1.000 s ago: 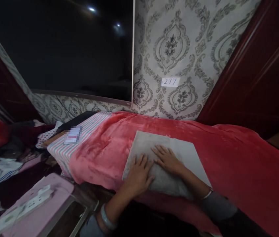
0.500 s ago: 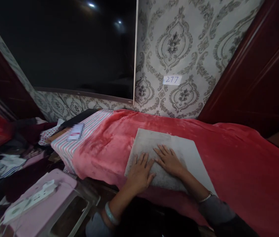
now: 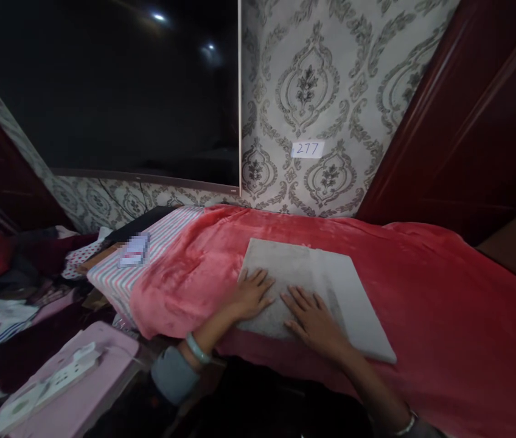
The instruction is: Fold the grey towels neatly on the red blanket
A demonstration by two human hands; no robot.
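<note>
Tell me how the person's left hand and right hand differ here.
The left hand lies at the left edge of the grey panel; the right hand lies nearer its middle. The left hand slants rightward in view, the right hand leftward. The left arm wears a thick pale bangle, the right arm a thinner band. Both are palm down.

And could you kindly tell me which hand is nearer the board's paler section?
The right hand, wearing the thin bracelet; the left hand, wearing the thicker bangle, lies farther off, at the opposite edge of the board.
</note>
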